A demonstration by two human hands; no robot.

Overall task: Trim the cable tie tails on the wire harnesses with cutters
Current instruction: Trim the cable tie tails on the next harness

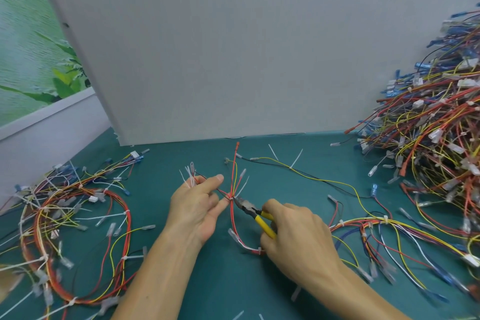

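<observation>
Teal-green counter (pixel 207 280), matte, covered with wiring on both sides. A big grey panel (pixel 233 47) stands upright at the back of it and blocks most of the room. Left of the panel is a wall picture (pixel 31 60) of green leaves, with a pale ledge under it.

The left hand (pixel 197 205) is raised over the middle of the counter. Its fingers (pixel 210 183) are curled round a thin wire harness (pixel 232 215) of red, yellow and black wires. The same hand also holds a bunch of white tie ends near the thumb. The harness runs up and away from the hand, and its lower end loops down onto the counter.

The right hand (pixel 293 231) is wrapped tight round the yellow handles of the cutters (pixel 255 215). The cutter tips sit right at the white tie where the wires bunch together. A cable tie tail (pixel 242 187) sticks up from that spot. I cannot tell whether the blades are closed.

There is a tall heap of harnesses (pixel 436 125) at the right against the panel. A flatter tangle (pixel 72 228) at the left has long white tails poking out. Another harness (pixel 389 231) lies just right of the right hand. Loose white tie pieces (pixel 272 152) are scattered near the panel's foot.
</observation>
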